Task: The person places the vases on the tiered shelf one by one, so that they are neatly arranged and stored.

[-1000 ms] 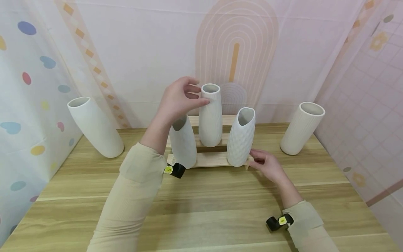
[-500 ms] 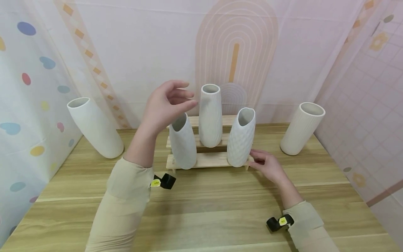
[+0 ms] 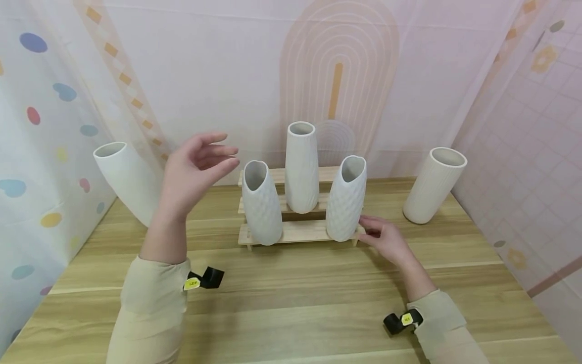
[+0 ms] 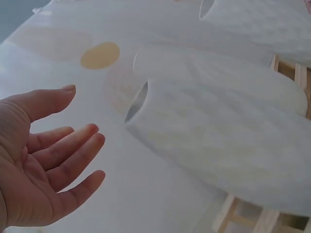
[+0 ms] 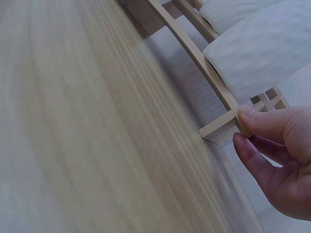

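Observation:
A stepped wooden rack (image 3: 303, 231) bears three white vases. On its lowest step stand a dimpled vase (image 3: 263, 215) at the left and another dimpled vase (image 3: 346, 210) at the right. Between them, higher up, is a tall ribbed vase (image 3: 302, 169). My left hand (image 3: 188, 174) hovers left of the rack, holding nothing; in the left wrist view its fingers (image 4: 73, 162) are spread loosely, apart from the nearest vase. My right hand (image 3: 386, 242) pinches the rack's right front end, thumb on top and fingers beneath, as the right wrist view (image 5: 279, 150) shows.
A smooth white vase (image 3: 129, 179) stands on the wooden table (image 3: 291, 303) at the left, partly behind my left hand. At the right stands a ribbed white vase (image 3: 434, 187). Patterned curtains (image 3: 218, 76) close off the back and both sides.
My left hand has drawn away from the tall middle vase, moving left and slightly down past the left dimpled vase. The right hand stays at the rack's end.

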A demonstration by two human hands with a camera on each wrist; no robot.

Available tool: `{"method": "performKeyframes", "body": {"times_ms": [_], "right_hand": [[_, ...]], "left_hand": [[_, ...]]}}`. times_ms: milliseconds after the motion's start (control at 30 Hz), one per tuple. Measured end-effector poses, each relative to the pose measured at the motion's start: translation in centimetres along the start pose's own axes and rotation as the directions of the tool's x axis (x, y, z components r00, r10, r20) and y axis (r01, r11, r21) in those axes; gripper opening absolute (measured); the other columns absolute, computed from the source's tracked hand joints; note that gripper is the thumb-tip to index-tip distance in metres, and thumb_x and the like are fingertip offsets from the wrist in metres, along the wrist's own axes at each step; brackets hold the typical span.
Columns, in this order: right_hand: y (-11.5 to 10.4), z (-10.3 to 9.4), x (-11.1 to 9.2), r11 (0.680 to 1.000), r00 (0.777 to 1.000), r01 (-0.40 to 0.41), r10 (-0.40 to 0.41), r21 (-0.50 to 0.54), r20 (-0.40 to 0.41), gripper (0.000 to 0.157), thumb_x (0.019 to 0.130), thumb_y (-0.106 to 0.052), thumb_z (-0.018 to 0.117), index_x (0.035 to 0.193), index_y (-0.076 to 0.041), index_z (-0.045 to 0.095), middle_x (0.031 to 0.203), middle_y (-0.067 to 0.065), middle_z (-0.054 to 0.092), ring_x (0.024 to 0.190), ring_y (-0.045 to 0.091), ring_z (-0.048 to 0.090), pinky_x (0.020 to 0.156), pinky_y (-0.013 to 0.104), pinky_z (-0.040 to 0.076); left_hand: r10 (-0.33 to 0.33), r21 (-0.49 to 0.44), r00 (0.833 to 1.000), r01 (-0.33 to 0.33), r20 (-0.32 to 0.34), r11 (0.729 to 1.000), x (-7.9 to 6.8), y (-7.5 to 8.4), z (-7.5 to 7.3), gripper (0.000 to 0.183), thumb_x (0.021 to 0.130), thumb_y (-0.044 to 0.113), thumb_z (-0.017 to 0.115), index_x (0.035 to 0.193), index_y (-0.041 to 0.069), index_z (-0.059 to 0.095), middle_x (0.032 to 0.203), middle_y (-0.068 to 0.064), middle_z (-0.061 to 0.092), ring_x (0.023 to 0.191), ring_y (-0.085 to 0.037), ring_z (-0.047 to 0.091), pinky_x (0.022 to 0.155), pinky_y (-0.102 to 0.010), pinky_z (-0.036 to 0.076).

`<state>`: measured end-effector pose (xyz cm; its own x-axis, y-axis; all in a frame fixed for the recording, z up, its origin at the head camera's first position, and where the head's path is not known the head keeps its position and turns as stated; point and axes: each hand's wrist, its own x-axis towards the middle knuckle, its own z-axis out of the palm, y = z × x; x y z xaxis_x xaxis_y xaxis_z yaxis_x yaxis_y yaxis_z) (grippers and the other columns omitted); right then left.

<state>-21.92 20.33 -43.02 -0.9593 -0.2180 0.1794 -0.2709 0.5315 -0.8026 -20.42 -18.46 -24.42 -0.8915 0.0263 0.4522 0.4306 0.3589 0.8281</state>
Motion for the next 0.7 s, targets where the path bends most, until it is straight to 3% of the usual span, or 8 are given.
{"method": "performKeyframes", "body": {"times_ms": [200,367,700], "right_hand": [[0.1,0.0,0.1,1.000,1.000,0.011,-0.011,-0.005,-0.009,0.042,0.090,-0.007,0.073,0.128,0.006,0.062,0.134,0.024,0.057,0.108,0.035,0.061,0.089,0.047,0.052],[0.1,0.0,0.1,1.000,1.000,0.017,-0.018,-0.019,-0.013,0.041,0.090,-0.007,0.073,0.128,0.006,0.063,0.134,0.024,0.057,0.106,0.034,0.062,0.088,0.046,0.053],[0.0,0.0,0.1,1.000,1.000,0.021,-0.021,-0.016,-0.014,0.041,0.090,-0.007,0.073,0.127,0.006,0.063,0.133,0.024,0.057,0.105,0.033,0.062,0.087,0.045,0.053]], "left_hand": [[-0.018,-0.054,0.999,0.016,-0.036,0.998,-1.2,-3.1,-1.4,0.040,0.090,0.013,0.075,0.128,0.009,0.062,0.104,0.005,0.073,0.093,-0.008,0.068,0.081,-0.018,0.053],[-0.054,-0.011,0.998,0.053,-0.037,0.999,-2.3,-5.7,-1.8,0.041,0.091,0.016,0.074,0.129,0.007,0.061,0.104,0.006,0.073,0.092,-0.006,0.068,0.080,-0.017,0.053],[-0.092,0.113,0.995,0.086,0.045,0.990,-4.6,-9.9,-2.4,0.046,0.092,0.018,0.073,0.130,-0.001,0.057,0.109,-0.012,0.071,0.092,-0.002,0.066,0.078,-0.015,0.052]]}}
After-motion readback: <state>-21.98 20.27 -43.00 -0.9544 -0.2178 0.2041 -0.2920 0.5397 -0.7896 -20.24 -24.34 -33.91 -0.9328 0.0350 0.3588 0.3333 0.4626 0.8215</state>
